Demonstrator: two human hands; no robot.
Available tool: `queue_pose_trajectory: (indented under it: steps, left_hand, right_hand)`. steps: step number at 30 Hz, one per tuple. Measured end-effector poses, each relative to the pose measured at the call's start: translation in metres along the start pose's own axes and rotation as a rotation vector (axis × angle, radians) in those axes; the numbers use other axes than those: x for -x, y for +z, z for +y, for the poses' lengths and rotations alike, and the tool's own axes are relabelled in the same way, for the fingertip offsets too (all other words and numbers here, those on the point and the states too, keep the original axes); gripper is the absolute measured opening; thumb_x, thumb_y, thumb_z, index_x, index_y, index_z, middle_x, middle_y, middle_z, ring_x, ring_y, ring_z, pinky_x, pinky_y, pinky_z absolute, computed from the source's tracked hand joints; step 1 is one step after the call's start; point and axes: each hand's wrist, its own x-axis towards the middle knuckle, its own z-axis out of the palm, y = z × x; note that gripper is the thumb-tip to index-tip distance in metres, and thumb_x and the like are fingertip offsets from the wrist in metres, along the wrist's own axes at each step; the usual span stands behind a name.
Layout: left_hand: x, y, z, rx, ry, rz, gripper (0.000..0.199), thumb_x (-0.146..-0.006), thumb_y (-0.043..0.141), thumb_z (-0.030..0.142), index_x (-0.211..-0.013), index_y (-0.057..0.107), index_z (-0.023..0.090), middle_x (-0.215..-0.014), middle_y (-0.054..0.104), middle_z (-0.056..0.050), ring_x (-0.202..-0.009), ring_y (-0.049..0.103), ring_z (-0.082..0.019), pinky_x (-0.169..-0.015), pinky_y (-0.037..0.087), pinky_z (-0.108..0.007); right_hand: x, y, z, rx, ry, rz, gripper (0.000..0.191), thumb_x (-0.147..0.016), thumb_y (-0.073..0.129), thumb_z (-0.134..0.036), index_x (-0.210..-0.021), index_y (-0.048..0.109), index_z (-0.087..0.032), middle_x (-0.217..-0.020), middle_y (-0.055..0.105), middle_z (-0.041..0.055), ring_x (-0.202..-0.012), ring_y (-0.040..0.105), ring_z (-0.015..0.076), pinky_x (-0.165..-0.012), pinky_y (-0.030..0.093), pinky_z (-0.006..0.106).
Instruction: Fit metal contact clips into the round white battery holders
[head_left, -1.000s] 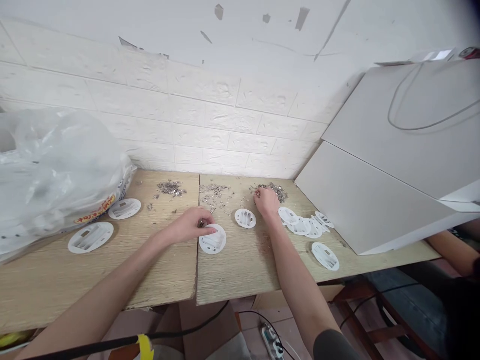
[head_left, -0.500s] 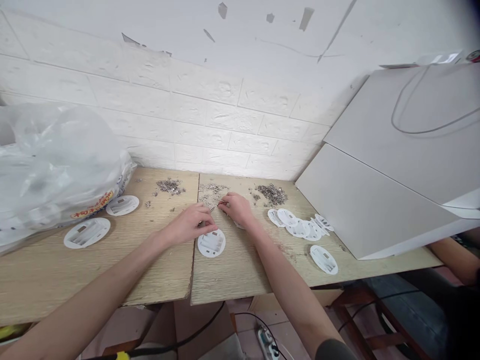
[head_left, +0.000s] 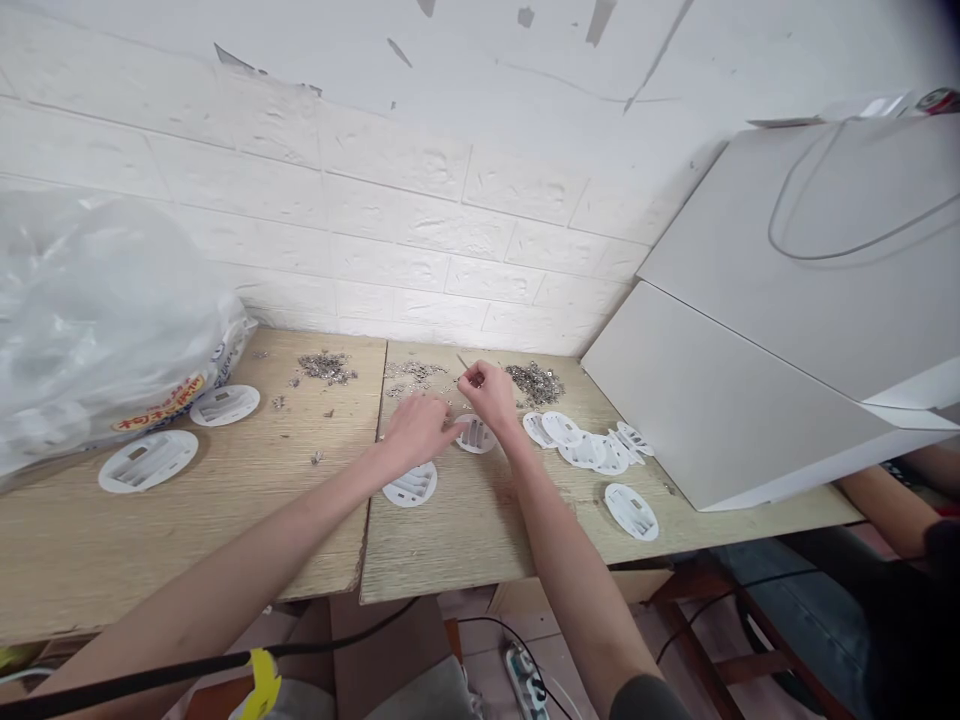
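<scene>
My left hand point(head_left: 421, 430) is palm down over the board, beside small metal pieces point(head_left: 412, 375). Its thumb sticks out apart from the bent fingers, whose tips are partly hidden; I see nothing held. My right hand point(head_left: 489, 395) is closed in a pinch round a thin metal tool point(head_left: 463, 362), its tip pointing up and left toward the wall. Just below the hands sits a round white plastic cover point(head_left: 475, 436) with slots. Another round white cover point(head_left: 411, 487) lies partly under my left wrist.
Piles of small metal parts lie at left point(head_left: 328, 367) and right point(head_left: 535, 384). Overlapping white covers point(head_left: 581, 448) stand right, a single cover point(head_left: 631, 512) nearer me. A plastic bag point(head_left: 112, 320) fills the left. Large white boxes point(head_left: 720, 380) border the right. Another person's arm point(head_left: 889, 510) shows beyond.
My hands have moved apart: the right hand went up and right with the thin tool, the left shifted right and its thumb spread. The cover below my right hand is now uncovered. The view shifted slightly.
</scene>
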Motion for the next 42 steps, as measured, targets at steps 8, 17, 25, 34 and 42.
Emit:
queue_pose_trajectory:
  steps: [8,17,25,34,42]
  left_hand:
    - [-0.021,0.016,0.006,0.185,0.027,0.027,0.007,-0.072,0.060,0.019,-0.072,0.067,0.016,-0.082,0.063,-0.010,-0.089,0.056,-0.027,-0.079,0.044,-0.039]
    - [-0.005,-0.024,-0.014,0.962,-0.044,-0.001,0.021,-0.074,0.062,0.034,-0.079,0.051,0.017,-0.075,0.062,-0.001,-0.065,0.058,-0.013,-0.059,0.045,-0.026]
    - [0.017,-0.040,-0.060,1.047,-0.444,0.160,0.040,-0.060,0.075,0.038,-0.089,0.063,0.014,-0.076,0.069,-0.004,-0.062,0.060,-0.014,-0.057,0.044,-0.025]
    - [0.021,-0.048,-0.054,1.093,-0.302,0.021,0.061,-0.055,0.080,0.027,-0.113,0.063,0.015,-0.107,0.069,-0.007,-0.101,0.061,-0.024,-0.095,0.044,-0.038]
    - [0.021,-0.039,-0.059,1.260,-0.255,-0.048,0.069,-0.053,0.084,0.021,-0.116,0.057,0.015,-0.097,0.071,-0.007,-0.092,0.064,-0.021,-0.089,0.046,-0.037]
  right_hand:
    - [0.000,-0.005,-0.002,-0.170,-0.033,0.104,0.021,-0.079,0.050,-0.018,-0.091,0.067,-0.016,-0.085,0.069,0.0035,-0.075,0.059,0.0137,-0.075,0.044,0.025]
    - [0.001,-0.009,-0.004,-0.225,-0.067,0.240,0.021,-0.083,0.048,-0.024,-0.090,0.066,-0.015,-0.084,0.064,0.0040,-0.072,0.054,0.0123,-0.072,0.043,0.024]
    - [0.008,0.005,-0.022,-0.479,-0.062,0.007,0.021,-0.077,0.059,-0.031,-0.087,0.068,-0.015,-0.083,0.067,0.0034,-0.067,0.055,0.0111,-0.062,0.042,0.023]
    - [0.014,0.034,-0.036,-0.696,-0.024,-0.118,0.022,-0.069,0.067,-0.029,-0.084,0.067,-0.014,-0.076,0.066,0.0037,-0.066,0.056,0.0117,-0.061,0.044,0.023]
    - [0.023,0.033,-0.028,-0.621,-0.032,-0.117,0.018,-0.074,0.060,-0.028,-0.082,0.070,-0.015,-0.082,0.068,0.0039,-0.070,0.055,0.0127,-0.063,0.043,0.024]
